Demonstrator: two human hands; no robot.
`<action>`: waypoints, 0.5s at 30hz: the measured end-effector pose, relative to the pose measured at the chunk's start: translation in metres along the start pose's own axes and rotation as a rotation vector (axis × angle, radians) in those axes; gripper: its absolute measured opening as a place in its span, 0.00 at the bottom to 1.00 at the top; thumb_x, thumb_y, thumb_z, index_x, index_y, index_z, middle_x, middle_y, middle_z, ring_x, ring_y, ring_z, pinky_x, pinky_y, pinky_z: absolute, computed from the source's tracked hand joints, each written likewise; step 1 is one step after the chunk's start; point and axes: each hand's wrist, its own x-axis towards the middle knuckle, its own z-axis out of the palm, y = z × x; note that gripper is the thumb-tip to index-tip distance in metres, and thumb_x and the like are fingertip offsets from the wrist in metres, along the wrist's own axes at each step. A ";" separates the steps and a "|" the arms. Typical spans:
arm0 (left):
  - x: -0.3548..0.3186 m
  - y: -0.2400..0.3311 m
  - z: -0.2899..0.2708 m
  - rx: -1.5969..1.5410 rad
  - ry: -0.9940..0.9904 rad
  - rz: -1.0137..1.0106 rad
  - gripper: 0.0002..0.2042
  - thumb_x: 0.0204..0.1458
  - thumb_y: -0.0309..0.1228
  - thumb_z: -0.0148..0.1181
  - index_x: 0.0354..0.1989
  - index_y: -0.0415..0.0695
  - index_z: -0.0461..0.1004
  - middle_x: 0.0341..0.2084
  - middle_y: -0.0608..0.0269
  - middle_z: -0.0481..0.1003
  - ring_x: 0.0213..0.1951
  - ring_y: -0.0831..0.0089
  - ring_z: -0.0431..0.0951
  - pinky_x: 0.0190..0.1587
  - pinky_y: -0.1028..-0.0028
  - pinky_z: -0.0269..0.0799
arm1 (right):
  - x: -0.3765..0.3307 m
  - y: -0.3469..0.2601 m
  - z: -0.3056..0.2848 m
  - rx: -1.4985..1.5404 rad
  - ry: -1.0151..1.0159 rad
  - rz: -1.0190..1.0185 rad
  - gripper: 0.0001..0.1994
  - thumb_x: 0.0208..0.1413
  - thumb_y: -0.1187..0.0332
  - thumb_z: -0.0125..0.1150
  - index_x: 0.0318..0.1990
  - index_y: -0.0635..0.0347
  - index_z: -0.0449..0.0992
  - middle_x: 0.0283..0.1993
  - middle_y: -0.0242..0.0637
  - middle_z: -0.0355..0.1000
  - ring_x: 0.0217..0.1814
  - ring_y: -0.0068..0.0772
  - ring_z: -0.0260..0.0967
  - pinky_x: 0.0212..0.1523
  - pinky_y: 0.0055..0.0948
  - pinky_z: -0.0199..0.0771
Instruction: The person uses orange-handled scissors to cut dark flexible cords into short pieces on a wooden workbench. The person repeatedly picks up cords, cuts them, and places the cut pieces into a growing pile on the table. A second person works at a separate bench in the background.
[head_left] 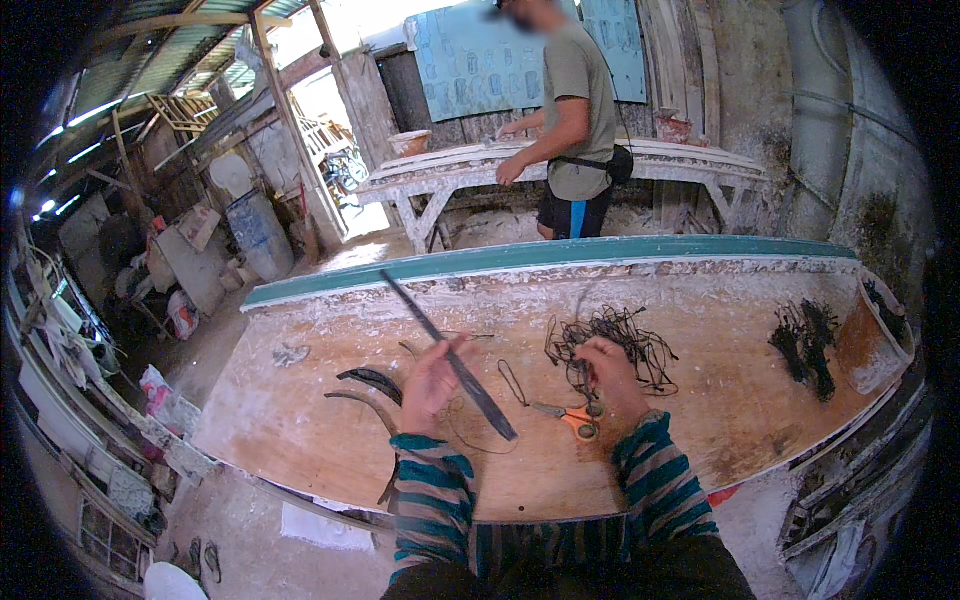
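Note:
My left hand [432, 385] is closed round a long flat black strip [490, 410], which slants from upper left to lower right above the table. At the near edge of a tangled pile of thin black cords [640, 345], my right hand [615, 380] pinches a black cord; its fingertips partly blend into the pile. Orange-handled scissors [582, 424] lie just below, between my hands. Next to the blades rests a small loop of cord [511, 383]. Several curved black strips [372, 381] lie left of my left hand.
The wooden tabletop [290, 420] has a raised teal far edge [560, 258]. Tied black cord bundles [805, 345] lie at the right, by a tilted stained bucket [878, 345]. Beyond, a person [580, 110] works at a white-smeared bench [460, 168]. A blue barrel [258, 235] stands back left.

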 end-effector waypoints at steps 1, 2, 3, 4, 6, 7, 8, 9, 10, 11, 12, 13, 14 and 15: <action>0.001 -0.007 0.006 0.069 0.014 -0.029 0.11 0.52 0.34 0.53 0.39 0.41 0.72 0.44 0.55 0.71 0.50 0.59 0.69 0.49 0.62 0.68 | 0.000 0.002 0.007 -0.064 -0.048 -0.023 0.07 0.51 0.66 0.55 0.24 0.57 0.69 0.17 0.24 0.62 0.16 0.16 0.57 0.16 0.19 0.56; 0.004 -0.016 0.012 0.131 0.021 -0.063 0.11 0.52 0.34 0.53 0.39 0.41 0.72 0.44 0.55 0.71 0.48 0.60 0.70 0.49 0.63 0.69 | -0.002 0.003 0.011 -0.133 -0.088 -0.046 0.08 0.51 0.68 0.56 0.23 0.57 0.69 0.16 0.24 0.61 0.14 0.15 0.56 0.14 0.17 0.55; 0.008 -0.025 0.021 0.196 0.026 -0.100 0.11 0.52 0.33 0.53 0.39 0.41 0.72 0.44 0.55 0.71 0.47 0.61 0.71 0.48 0.64 0.69 | -0.002 0.007 0.011 -0.153 -0.117 -0.035 0.08 0.51 0.68 0.56 0.23 0.58 0.69 0.16 0.24 0.61 0.14 0.15 0.57 0.14 0.18 0.55; 0.009 -0.032 0.029 0.280 0.006 -0.131 0.09 0.51 0.33 0.54 0.37 0.42 0.72 0.37 0.61 0.73 0.40 0.71 0.73 0.42 0.71 0.70 | -0.001 0.013 0.011 -0.172 -0.147 -0.023 0.08 0.51 0.68 0.57 0.23 0.59 0.69 0.16 0.25 0.62 0.14 0.15 0.57 0.14 0.18 0.55; 0.011 -0.049 0.034 0.300 0.040 -0.147 0.07 0.50 0.32 0.57 0.34 0.44 0.73 0.29 0.68 0.74 0.31 0.78 0.73 0.31 0.78 0.68 | 0.004 0.024 0.013 -0.217 -0.233 -0.018 0.08 0.50 0.68 0.58 0.24 0.61 0.70 0.16 0.27 0.63 0.15 0.15 0.59 0.14 0.18 0.56; 0.011 -0.055 0.035 0.310 0.057 -0.155 0.06 0.49 0.32 0.58 0.33 0.46 0.74 0.26 0.72 0.74 0.26 0.82 0.72 0.26 0.82 0.67 | 0.004 0.029 0.012 -0.251 -0.239 -0.014 0.08 0.50 0.68 0.58 0.25 0.62 0.70 0.17 0.27 0.64 0.15 0.15 0.58 0.14 0.18 0.56; 0.010 -0.056 0.039 0.406 0.066 -0.185 0.04 0.49 0.33 0.59 0.28 0.49 0.73 0.20 0.77 0.71 0.21 0.87 0.68 0.21 0.86 0.60 | 0.003 0.028 0.012 -0.285 -0.244 -0.011 0.08 0.50 0.68 0.58 0.25 0.62 0.71 0.17 0.27 0.64 0.15 0.14 0.58 0.14 0.18 0.56; 0.009 -0.057 0.043 0.450 0.065 -0.187 0.04 0.49 0.34 0.59 0.28 0.49 0.73 0.20 0.76 0.71 0.20 0.87 0.67 0.20 0.86 0.59 | 0.002 0.028 0.013 -0.319 -0.249 -0.008 0.08 0.51 0.68 0.58 0.26 0.62 0.71 0.17 0.27 0.65 0.15 0.14 0.58 0.15 0.18 0.56; 0.009 -0.059 0.046 0.493 0.065 -0.188 0.04 0.49 0.34 0.59 0.28 0.49 0.73 0.19 0.76 0.71 0.19 0.87 0.66 0.19 0.86 0.58 | 0.002 0.030 0.015 -0.350 -0.190 -0.094 0.08 0.51 0.67 0.58 0.27 0.62 0.72 0.18 0.27 0.65 0.16 0.14 0.58 0.15 0.17 0.56; 0.008 -0.061 0.048 0.537 0.064 -0.189 0.05 0.49 0.34 0.59 0.28 0.48 0.73 0.19 0.76 0.71 0.18 0.87 0.65 0.18 0.86 0.57 | 0.002 0.032 0.018 -0.381 -0.130 -0.181 0.07 0.51 0.67 0.58 0.28 0.62 0.73 0.18 0.27 0.66 0.17 0.13 0.58 0.16 0.17 0.56; 0.009 -0.063 0.047 0.575 0.061 -0.177 0.05 0.49 0.34 0.60 0.28 0.48 0.72 0.19 0.76 0.71 0.17 0.87 0.65 0.18 0.86 0.57 | 0.003 0.035 0.019 -0.411 -0.069 -0.268 0.08 0.52 0.67 0.58 0.29 0.62 0.73 0.19 0.27 0.66 0.17 0.13 0.58 0.16 0.17 0.56; 0.011 -0.066 0.046 0.613 0.058 -0.165 0.05 0.48 0.34 0.60 0.28 0.48 0.72 0.19 0.75 0.71 0.17 0.87 0.65 0.18 0.86 0.57 | 0.005 0.039 0.020 -0.402 -0.039 -0.349 0.08 0.52 0.66 0.58 0.30 0.62 0.73 0.19 0.26 0.66 0.18 0.12 0.58 0.17 0.16 0.56; 0.011 -0.067 0.049 0.651 0.053 -0.155 0.06 0.48 0.34 0.60 0.28 0.48 0.72 0.19 0.75 0.71 0.17 0.87 0.66 0.18 0.87 0.57 | 0.007 0.040 0.020 -0.394 -0.006 -0.430 0.08 0.53 0.66 0.57 0.31 0.62 0.74 0.20 0.25 0.66 0.19 0.12 0.58 0.18 0.16 0.56; 0.011 -0.068 0.052 0.660 0.056 -0.153 0.05 0.48 0.33 0.60 0.29 0.47 0.71 0.19 0.75 0.71 0.18 0.88 0.65 0.18 0.87 0.56 | 0.008 0.042 0.020 -0.385 0.028 -0.510 0.08 0.53 0.65 0.56 0.32 0.62 0.74 0.20 0.25 0.66 0.20 0.11 0.57 0.18 0.16 0.55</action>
